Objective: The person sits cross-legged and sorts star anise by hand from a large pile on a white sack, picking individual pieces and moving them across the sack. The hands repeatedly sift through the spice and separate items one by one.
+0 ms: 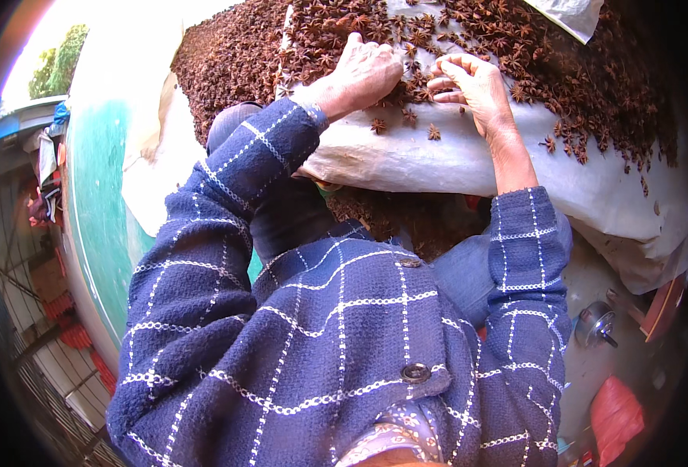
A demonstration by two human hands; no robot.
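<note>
Dried star anise (513, 52) lies spread in a thick layer over a white woven sheet (437, 152). My left hand (370, 70) is curled over the star anise at the middle, back upward; its fingertips are hidden beneath it. Just to the right, my right hand (475, 87) is raised above the sheet with thumb and forefinger tips close together and the other fingers loosely bent. Whether anything small sits in either hand cannot be made out. A few single star anise pods (434, 132) rest on the bare sheet edge below the hands.
Smaller, darker brown pieces (233, 58) are heaped at the upper left beyond a pale divider. A green board (101, 204) stands at left. On the floor at right are a metal object (596, 324) and a red plastic bag (615, 417). A loose white sheet corner (577, 17) hangs at the top.
</note>
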